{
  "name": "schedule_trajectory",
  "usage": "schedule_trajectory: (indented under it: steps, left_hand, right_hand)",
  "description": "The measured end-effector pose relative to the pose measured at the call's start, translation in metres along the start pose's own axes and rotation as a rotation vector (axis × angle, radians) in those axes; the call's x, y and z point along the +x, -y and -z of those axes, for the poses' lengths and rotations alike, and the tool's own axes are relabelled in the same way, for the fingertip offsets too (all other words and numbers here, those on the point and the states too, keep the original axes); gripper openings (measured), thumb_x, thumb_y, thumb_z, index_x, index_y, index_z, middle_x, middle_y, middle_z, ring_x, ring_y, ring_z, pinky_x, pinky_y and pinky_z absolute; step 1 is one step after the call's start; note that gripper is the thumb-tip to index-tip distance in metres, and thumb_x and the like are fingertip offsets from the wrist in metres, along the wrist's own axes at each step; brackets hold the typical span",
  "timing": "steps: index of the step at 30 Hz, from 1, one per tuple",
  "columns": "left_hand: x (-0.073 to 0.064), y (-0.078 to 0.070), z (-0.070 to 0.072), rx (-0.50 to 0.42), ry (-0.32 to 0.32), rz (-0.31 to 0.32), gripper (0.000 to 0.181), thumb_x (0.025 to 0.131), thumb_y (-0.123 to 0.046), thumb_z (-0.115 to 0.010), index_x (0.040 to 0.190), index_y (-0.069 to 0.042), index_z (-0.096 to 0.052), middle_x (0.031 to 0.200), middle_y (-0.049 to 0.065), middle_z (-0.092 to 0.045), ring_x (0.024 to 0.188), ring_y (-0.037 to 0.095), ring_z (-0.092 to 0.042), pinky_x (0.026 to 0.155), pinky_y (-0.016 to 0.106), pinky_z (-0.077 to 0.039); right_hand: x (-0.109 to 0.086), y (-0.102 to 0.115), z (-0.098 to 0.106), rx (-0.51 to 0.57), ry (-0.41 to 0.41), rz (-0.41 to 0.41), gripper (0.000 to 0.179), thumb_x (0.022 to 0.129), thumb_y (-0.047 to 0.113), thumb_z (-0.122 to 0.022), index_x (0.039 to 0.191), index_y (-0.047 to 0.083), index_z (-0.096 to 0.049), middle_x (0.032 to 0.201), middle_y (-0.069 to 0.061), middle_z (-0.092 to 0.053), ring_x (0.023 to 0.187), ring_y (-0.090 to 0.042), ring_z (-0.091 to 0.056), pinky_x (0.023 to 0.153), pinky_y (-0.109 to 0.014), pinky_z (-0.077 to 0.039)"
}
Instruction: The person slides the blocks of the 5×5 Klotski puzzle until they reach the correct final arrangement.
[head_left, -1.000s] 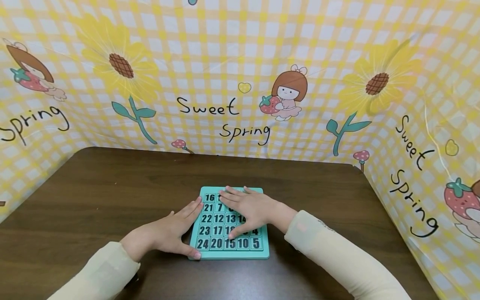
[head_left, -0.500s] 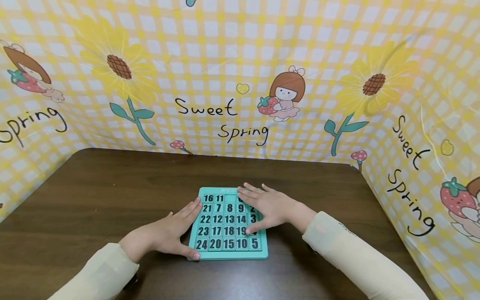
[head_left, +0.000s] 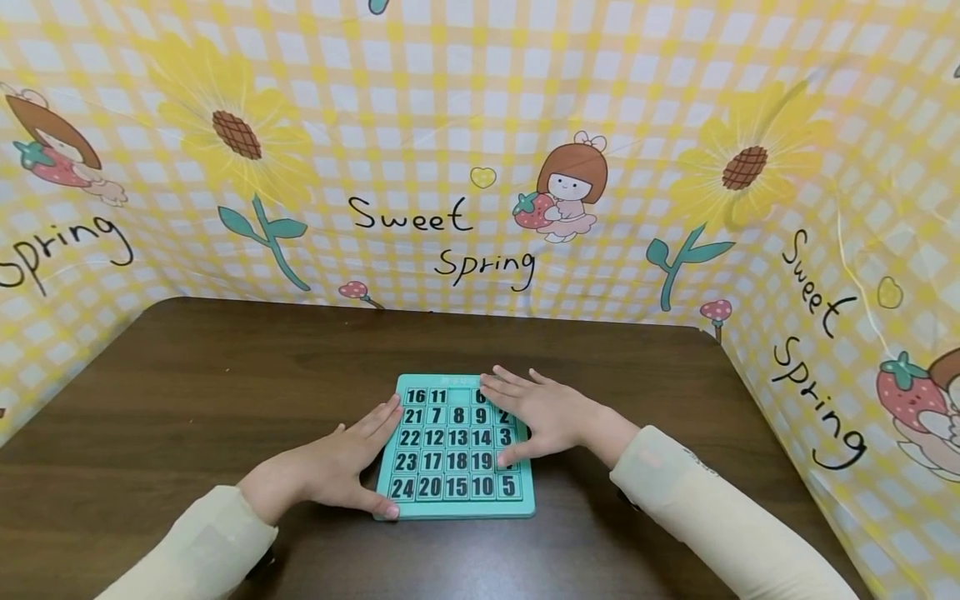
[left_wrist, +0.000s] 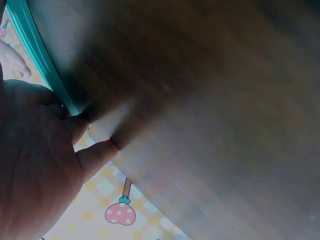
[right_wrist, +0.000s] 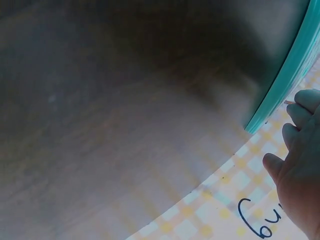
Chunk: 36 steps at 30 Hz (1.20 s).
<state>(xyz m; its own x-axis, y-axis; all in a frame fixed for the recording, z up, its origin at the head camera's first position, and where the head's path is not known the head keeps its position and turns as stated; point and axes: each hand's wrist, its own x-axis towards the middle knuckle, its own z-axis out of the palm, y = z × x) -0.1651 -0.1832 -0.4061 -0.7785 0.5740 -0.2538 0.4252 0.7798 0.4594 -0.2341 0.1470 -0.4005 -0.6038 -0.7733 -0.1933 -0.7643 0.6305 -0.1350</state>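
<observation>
A teal number slide puzzle (head_left: 465, 509) lies flat on the table, its black-numbered tiles in rows. The top row has a gap between the 11 and the 6. Along its left side rests my left hand (head_left: 330, 468), fingers straight, thumb on the lower left corner. My right hand (head_left: 551, 414) spreads over the upper right part with fingers extended, covering the top right tile and partly the 6, 2 and 4. In the left wrist view the puzzle's edge (left_wrist: 42, 55) runs beside the palm. The right wrist view shows the puzzle's side (right_wrist: 282, 77) near the fingers.
The dark brown wooden table (head_left: 285, 358) reaches back to a yellow checked cloth (head_left: 420, 100) printed with flowers and "Sweet Spring". This cloth stands as a wall at the back and both sides.
My right hand has slid right across the puzzle, uncovering the 11, the gap and several tiles in the middle columns. My left hand has stayed at the left edge.
</observation>
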Motion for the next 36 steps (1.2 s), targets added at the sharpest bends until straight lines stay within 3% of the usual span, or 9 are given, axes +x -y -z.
schedule_trajectory:
  steps: [28, 36]
  left_hand:
    - [0.0, 0.0, 0.003, -0.011, -0.004, 0.0, 0.132, 0.071, -0.072, -0.074, 0.16, -0.005, -0.003, 0.168, 0.014, 0.004, 0.155, 0.038, -0.007, 0.107, 0.079, -0.017]
    - [0.0, 0.0, 0.002, -0.02, -0.002, -0.007, 0.132, 0.071, -0.071, -0.074, 0.16, -0.004, -0.003, 0.168, 0.014, 0.004, 0.155, 0.038, -0.007, 0.108, 0.079, -0.017]
  right_hand:
    - [0.024, 0.021, -0.001, 0.028, 0.033, -0.012, 0.108, 0.082, 0.08, -0.053, 0.161, 0.021, -0.01, 0.169, 0.006, -0.002, 0.156, -0.015, 0.002, 0.124, -0.055, -0.014]
    - [0.011, 0.009, -0.006, 0.038, 0.015, -0.003, 0.107, 0.085, 0.077, -0.052, 0.161, 0.017, -0.008, 0.169, 0.001, -0.002, 0.156, -0.019, 0.002, 0.123, -0.058, -0.011]
